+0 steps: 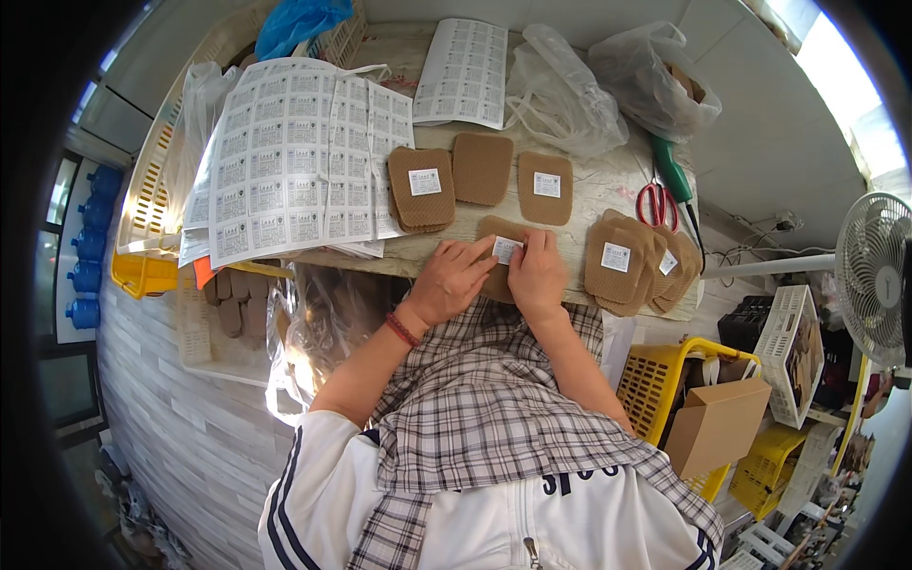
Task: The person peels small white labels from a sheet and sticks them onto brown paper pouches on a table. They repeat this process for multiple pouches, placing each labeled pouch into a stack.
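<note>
A brown textured pad (501, 227) lies at the table's near edge, with a white printed label (505, 249) on its face. From the left, my left hand (451, 278) reaches in with stretched fingers, their tips at the label's left side. The fingers of my right hand (538, 275) are bent and pinched at the label's right edge; my thumb is partly hidden. Beyond my hands sit a labelled stack of pads (423, 195), bare pads (483, 169) and a single labelled pad (546, 188). More labelled pads (613, 271) overlap to the right.
Label sheets (285, 161) cover the table's left; another sheet (463, 71) lies at the back. Plastic bags (565, 90), red-handled scissors (656, 206) and a green-handled tool (671, 169) are on the right. Below stands a yellow basket (649, 380) beside a fan (879, 280).
</note>
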The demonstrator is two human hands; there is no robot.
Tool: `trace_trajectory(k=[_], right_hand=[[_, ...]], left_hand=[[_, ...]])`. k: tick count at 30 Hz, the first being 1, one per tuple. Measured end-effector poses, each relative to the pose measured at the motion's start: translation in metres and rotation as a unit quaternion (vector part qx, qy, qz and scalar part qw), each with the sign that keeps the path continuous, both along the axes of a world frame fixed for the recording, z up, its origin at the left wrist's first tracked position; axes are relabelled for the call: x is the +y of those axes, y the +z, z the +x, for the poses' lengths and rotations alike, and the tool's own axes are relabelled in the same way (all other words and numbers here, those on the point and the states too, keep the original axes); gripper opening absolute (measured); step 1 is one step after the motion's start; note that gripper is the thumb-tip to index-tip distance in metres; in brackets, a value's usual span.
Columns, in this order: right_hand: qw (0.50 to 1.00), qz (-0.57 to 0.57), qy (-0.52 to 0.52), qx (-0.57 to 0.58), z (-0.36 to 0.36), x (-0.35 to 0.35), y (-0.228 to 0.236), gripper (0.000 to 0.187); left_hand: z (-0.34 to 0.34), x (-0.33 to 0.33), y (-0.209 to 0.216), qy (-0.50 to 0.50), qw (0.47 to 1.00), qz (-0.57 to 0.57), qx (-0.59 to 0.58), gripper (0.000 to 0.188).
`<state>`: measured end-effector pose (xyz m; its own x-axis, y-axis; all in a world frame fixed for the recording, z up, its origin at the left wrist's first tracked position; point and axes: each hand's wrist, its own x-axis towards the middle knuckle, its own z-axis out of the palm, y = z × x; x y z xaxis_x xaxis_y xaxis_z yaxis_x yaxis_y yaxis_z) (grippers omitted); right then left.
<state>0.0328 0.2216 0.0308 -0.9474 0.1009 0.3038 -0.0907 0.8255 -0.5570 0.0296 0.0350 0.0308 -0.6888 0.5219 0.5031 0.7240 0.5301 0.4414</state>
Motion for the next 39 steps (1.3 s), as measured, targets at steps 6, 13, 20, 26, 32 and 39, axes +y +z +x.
trace_trajectory(k=[6, 13, 20, 26, 32, 39], right_hand=[[0.998, 0.053, -0.014, 0.028, 0.000, 0.003, -0.005, 0.033], [0.996, 0.081, -0.042, 0.019, -0.002, 0.012, -0.012, 0.022], [0.995, -0.017, -0.064, 0.081, 0.015, 0.046, 0.039, 0.011], [0.980, 0.055, -0.161, 0.103, 0.009, 0.135, 0.073, 0.012], [0.987, -0.010, -0.117, 0.111, 0.009, 0.122, 0.069, 0.015], [0.991, -0.134, 0.020, -0.017, 0.002, 0.043, 0.017, 0.020]], left_hand=[[0.000, 0.001, -0.002, -0.003, 0.999, -0.042, 0.009, 0.038], [0.000, 0.005, 0.003, 0.004, 0.999, -0.038, 0.032, 0.037], [-0.021, 0.014, 0.016, 0.045, 0.998, 0.035, 0.039, 0.030], [-0.062, 0.068, 0.007, 0.017, 0.998, -0.002, 0.062, 0.031], [-0.042, 0.054, -0.002, -0.013, 0.998, -0.060, 0.008, 0.031], [0.001, 0.023, 0.011, -0.035, 0.999, -0.015, -0.021, 0.020]])
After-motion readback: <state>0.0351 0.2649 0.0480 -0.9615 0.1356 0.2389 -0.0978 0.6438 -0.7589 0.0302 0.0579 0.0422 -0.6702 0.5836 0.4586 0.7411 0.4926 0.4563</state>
